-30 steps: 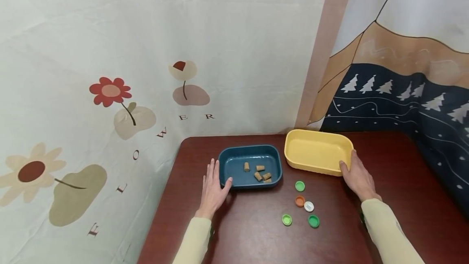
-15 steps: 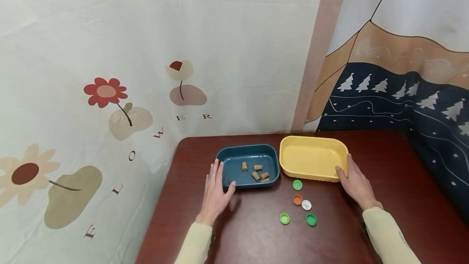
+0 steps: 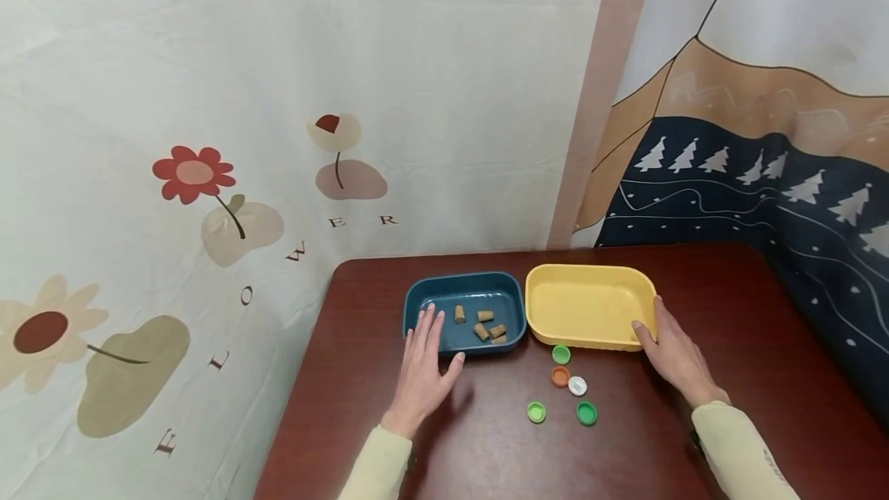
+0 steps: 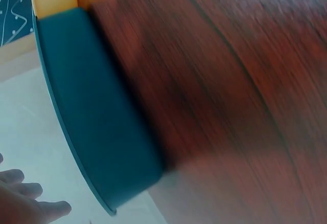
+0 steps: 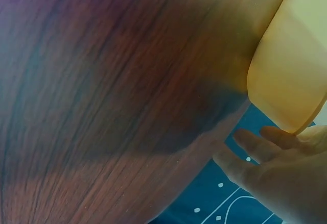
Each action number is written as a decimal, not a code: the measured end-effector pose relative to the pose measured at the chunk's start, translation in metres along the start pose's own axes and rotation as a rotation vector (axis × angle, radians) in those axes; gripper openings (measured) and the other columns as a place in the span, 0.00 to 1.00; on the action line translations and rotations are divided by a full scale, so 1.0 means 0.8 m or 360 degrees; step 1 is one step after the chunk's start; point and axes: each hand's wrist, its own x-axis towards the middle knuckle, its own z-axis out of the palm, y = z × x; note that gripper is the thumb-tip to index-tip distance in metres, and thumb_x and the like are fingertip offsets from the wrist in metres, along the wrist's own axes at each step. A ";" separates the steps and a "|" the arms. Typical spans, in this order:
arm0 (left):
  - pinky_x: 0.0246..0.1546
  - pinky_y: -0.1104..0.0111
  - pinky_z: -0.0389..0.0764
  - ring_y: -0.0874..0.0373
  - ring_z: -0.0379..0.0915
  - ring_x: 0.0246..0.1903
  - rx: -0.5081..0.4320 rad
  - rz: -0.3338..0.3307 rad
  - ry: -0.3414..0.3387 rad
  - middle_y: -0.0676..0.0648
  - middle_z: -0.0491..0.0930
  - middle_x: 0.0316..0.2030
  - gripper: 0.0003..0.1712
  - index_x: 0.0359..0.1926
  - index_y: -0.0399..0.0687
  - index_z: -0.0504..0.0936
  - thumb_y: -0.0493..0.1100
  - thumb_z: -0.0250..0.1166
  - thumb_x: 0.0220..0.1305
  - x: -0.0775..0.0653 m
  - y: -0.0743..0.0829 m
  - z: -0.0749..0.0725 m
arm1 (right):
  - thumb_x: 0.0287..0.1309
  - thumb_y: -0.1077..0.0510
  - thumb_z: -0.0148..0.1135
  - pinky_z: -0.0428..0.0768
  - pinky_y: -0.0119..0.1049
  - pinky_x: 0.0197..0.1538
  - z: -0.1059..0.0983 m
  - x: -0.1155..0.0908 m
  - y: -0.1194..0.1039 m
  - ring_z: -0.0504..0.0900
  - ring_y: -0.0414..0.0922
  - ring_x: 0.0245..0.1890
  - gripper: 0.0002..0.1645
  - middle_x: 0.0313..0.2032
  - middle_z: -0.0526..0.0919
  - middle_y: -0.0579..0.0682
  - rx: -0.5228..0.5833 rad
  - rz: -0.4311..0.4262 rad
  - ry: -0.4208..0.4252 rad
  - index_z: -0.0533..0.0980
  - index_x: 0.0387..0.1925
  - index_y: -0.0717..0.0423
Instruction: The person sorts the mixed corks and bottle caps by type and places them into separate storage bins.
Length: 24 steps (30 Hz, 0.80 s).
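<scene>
1. Five brown corks (image 3: 481, 331) lie in the blue tray (image 3: 486, 289), most of them in its right half; one, farther left, stands or leans on its end.
2. The blue tray rests at the far left part of the desk (image 3: 500, 461). Just right of it is the yellow tray (image 3: 583, 307); their sides look close enough to touch, though I cannot be sure.
3. The left hand (image 3: 424, 376) is at the near left edge of the blue tray, fingers extended and thumb spread apart, holding nothing. In the left wrist view its fingertips appear clear of the tray.
4. The right hand (image 3: 677, 353) grips the near right corner of the yellow tray, thumb over the rim and fingers along the outer right side.
5. On the desk nearer than the trays are a green cap (image 3: 560, 354) just beside the yellow tray, an orange cap (image 3: 560, 376) and a white cap (image 3: 577, 386) side by side, then a light green cap (image 3: 536, 412) to the left and a dark green cap (image 3: 586, 413) to the right.
</scene>
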 end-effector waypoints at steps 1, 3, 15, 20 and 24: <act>0.70 0.36 0.58 0.38 0.51 0.77 0.0004 0.0016 -0.0009 0.42 0.54 0.80 0.45 0.79 0.41 0.61 0.53 0.66 0.68 0.000 0.003 0.001 | 0.77 0.30 0.38 0.55 0.74 0.67 -0.001 -0.001 0.000 0.49 0.76 0.74 0.55 0.79 0.41 0.73 0.0002 -0.0002 -0.0001 0.31 0.81 0.62; 0.70 0.36 0.59 0.38 0.51 0.77 0.0013 0.0051 -0.0027 0.42 0.54 0.80 0.45 0.79 0.42 0.61 0.53 0.67 0.68 -0.001 0.009 0.003 | 0.77 0.31 0.38 0.55 0.74 0.67 -0.002 -0.002 0.000 0.49 0.75 0.74 0.55 0.79 0.41 0.72 0.0003 -0.0008 -0.0004 0.31 0.81 0.63; 0.69 0.40 0.64 0.45 0.54 0.78 0.0108 0.0402 -0.0248 0.42 0.56 0.80 0.45 0.77 0.40 0.64 0.57 0.66 0.67 -0.009 0.049 0.025 | 0.77 0.31 0.38 0.55 0.74 0.68 -0.002 -0.004 -0.001 0.48 0.75 0.75 0.55 0.79 0.41 0.73 0.0003 -0.0028 0.0036 0.34 0.81 0.65; 0.69 0.42 0.66 0.43 0.58 0.76 0.0129 0.0562 -0.0366 0.42 0.58 0.79 0.45 0.77 0.43 0.64 0.59 0.66 0.68 -0.014 0.064 0.035 | 0.78 0.32 0.39 0.55 0.75 0.67 -0.001 -0.003 -0.004 0.49 0.75 0.75 0.53 0.79 0.42 0.72 -0.0041 -0.0075 0.0136 0.37 0.81 0.67; 0.71 0.46 0.64 0.47 0.55 0.77 0.0191 0.0648 -0.0475 0.45 0.56 0.80 0.45 0.78 0.48 0.63 0.63 0.64 0.69 -0.017 0.075 0.041 | 0.79 0.34 0.39 0.55 0.79 0.64 0.003 -0.003 -0.007 0.50 0.76 0.74 0.51 0.78 0.45 0.72 -0.0154 -0.0106 0.0247 0.41 0.81 0.67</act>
